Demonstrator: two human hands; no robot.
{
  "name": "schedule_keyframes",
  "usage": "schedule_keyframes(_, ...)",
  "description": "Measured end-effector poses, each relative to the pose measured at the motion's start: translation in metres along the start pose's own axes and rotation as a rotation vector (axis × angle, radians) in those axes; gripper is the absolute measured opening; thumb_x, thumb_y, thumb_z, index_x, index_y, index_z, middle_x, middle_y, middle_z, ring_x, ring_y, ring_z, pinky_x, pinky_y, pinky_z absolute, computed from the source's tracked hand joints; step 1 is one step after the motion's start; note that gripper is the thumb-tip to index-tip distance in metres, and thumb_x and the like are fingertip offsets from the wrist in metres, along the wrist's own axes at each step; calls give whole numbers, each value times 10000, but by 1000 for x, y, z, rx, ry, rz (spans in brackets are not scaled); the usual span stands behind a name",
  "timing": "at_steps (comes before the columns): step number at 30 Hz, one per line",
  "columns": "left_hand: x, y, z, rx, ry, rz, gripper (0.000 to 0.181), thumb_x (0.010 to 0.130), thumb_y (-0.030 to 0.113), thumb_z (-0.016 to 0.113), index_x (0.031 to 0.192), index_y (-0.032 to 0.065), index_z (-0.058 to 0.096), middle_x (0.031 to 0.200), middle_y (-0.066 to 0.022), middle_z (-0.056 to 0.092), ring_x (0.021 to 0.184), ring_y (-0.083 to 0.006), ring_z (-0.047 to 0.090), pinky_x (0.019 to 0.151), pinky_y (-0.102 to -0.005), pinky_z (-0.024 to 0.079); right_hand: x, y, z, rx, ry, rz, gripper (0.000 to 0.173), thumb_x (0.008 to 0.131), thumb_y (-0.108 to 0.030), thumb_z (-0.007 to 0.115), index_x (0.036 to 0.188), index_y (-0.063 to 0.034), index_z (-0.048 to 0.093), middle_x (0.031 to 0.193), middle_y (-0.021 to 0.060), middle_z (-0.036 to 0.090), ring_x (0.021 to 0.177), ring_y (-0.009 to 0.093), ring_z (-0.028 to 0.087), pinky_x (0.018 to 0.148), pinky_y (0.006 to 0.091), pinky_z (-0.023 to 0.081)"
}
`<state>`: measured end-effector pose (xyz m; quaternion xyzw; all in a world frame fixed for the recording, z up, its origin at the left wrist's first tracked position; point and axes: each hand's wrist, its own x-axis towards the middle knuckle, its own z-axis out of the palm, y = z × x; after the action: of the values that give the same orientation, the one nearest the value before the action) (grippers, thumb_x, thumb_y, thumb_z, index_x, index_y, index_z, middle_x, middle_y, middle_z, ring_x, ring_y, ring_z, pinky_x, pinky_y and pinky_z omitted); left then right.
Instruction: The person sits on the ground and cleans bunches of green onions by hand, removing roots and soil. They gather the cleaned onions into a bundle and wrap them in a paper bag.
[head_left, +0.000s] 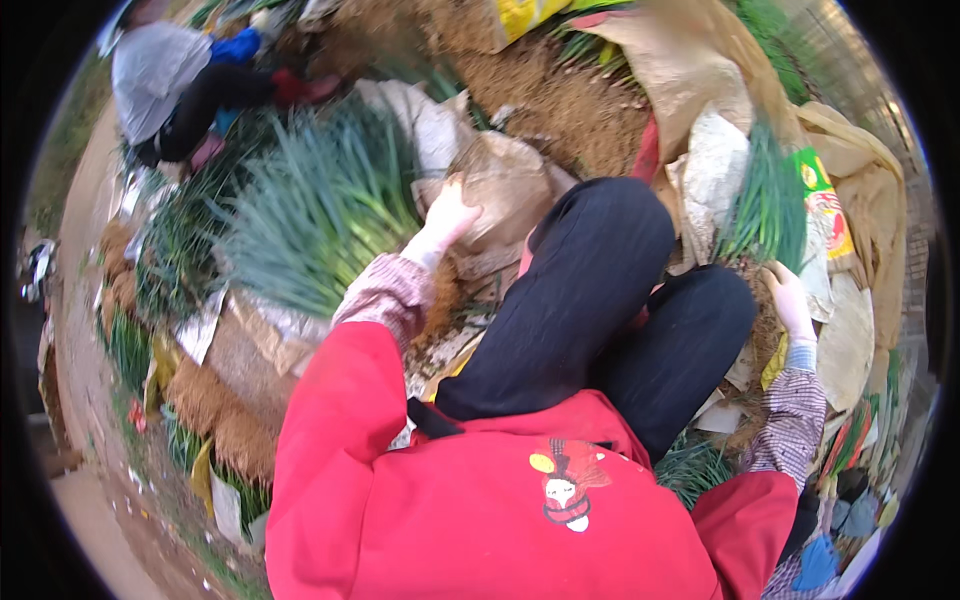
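My left hand (452, 212) is above a tan woven sack (510, 184), with thumb and fingers apart and nothing visible between them. Just left of it lies a large heap of green onions (322, 202), pale stalk ends towards me and leaves pointing away. Out to the right, my right hand (789, 296) grips the stalk end of a bunch of green onions (763, 199). The leaves of that bunch extend away from me over pale sacking (712, 184). My right fingertips are partly hidden by the stalks.
A person (169, 90) sits at the upper left beside more onions (187, 240). Loose brown soil (570, 105) lies ahead. Brown netting (862, 172) and a printed bag (829, 206) line the right side. My bent knees (600, 247) stand between my hands. A dirt path (86, 247) runs along the left.
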<state>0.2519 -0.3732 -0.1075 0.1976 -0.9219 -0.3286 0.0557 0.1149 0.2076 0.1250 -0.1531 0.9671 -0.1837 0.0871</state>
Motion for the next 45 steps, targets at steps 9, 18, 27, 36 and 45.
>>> schedule_keyframes(9,121,99,72,-44,-168,201,343,821,220,626,1113,43,668,1049,-218,672,1009,-359,641,934,-419,489,-42,-43,-1,14,-37,56,372,877,-125,615,1228,-7,585,1159,146,662,1032,252,644,925,334,478)
schedule_keyframes(18,121,324,-52,-264,-18,897,293,838,259,657,1001,16,669,950,-169,658,879,-278,636,812,-367,494,124,-164,40,112,139,-313,775,786,-295,714,1411,-8,357,1351,210,505,1209,318,527,984,364,447)
schedule_keyframes(27,112,366,-124,-677,-142,975,530,872,135,620,1365,27,456,1174,-141,608,1056,-223,599,928,-324,481,247,-87,-28,-38,768,-137,343,932,-296,521,1005,3,671,895,166,694,834,293,651,760,390,512)
schedule_keyframes(36,10,7,-202,-449,287,86,193,893,108,565,1004,-21,658,918,-74,675,873,-157,624,825,-274,476,189,187,-106,-18,15,639,388,891,-337,564,1073,-4,647,729,157,674,583,298,643,568,453,536)
schedule_keyframes(45,43,-52,-73,59,-251,166,260,866,147,492,1017,36,673,1039,-176,661,991,-323,632,879,-384,497,229,-303,106,-132,-503,-671,301,895,-282,544,1062,-50,639,991,187,657,990,333,626,863,389,482)
